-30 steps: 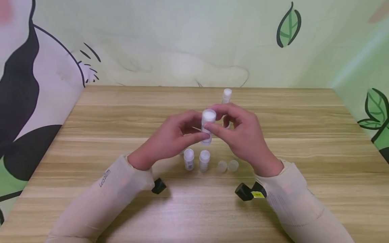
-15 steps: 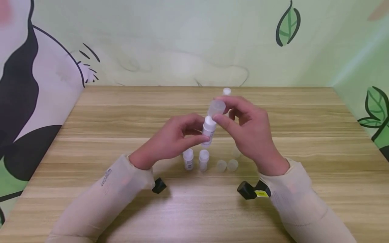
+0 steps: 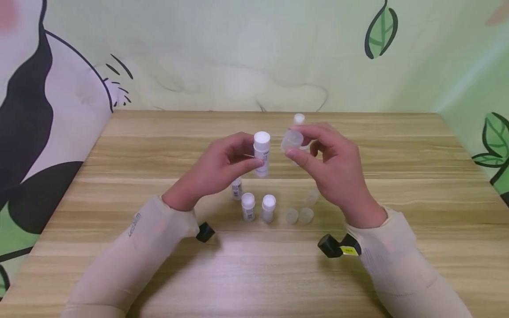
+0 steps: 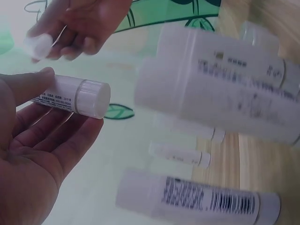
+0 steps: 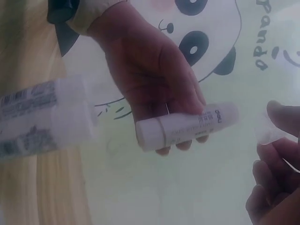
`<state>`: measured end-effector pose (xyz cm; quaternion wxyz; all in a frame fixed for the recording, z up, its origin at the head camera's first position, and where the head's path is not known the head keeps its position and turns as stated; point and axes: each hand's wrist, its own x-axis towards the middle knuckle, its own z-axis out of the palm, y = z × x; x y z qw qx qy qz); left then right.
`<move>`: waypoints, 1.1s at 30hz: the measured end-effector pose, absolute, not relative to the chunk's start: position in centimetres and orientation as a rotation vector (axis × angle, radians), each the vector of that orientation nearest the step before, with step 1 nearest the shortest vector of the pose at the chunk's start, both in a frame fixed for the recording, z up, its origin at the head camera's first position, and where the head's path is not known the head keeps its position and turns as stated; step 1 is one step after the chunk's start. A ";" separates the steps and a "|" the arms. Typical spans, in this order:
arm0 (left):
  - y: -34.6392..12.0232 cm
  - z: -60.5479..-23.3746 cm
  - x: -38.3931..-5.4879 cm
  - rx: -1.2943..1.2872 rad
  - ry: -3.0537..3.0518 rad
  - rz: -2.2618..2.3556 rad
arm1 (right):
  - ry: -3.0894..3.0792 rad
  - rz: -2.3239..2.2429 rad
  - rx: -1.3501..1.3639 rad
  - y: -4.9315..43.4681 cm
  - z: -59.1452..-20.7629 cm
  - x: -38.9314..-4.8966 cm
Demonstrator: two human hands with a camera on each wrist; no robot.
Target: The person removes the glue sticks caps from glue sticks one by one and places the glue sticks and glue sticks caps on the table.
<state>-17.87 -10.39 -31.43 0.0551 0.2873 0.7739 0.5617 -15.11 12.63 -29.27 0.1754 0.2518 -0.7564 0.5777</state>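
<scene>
My left hand (image 3: 216, 168) grips a white glue stick (image 3: 261, 152) upright above the table, thumb on its label. The stick's uncapped white top shows in the head view. To its right my right hand (image 3: 338, 165) pinches a translucent cap (image 3: 292, 140) between thumb and forefinger, apart from the stick. In the right wrist view, dark print runs along the held glue stick (image 5: 187, 125). Below the hands stand uncapped glue sticks (image 3: 248, 207), with another, partly hidden, behind them. Loose caps (image 3: 292, 216) lie to their right.
Beyond my right hand, a glue stick (image 3: 299, 119) stands toward the back of the wooden table (image 3: 254, 274), mostly hidden by the fingers. A printed green wall (image 3: 222, 53) rises behind the table. Dark wrist cameras (image 3: 330, 245) jut from both sleeves.
The cap has come up off the glue stick and moved right with my right hand. My left hand has shifted slightly left and up with the stick.
</scene>
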 end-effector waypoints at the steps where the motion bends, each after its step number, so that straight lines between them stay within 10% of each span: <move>1: -10.5 -31.5 -18.1 0.864 2.359 1.707 | -2.165 1.624 0.701 12.9 -29.4 -15.2; 33: -15.1 -38.1 -24.2 0.483 2.488 1.517 | -3.043 1.089 0.331 20.5 -37.2 -18.9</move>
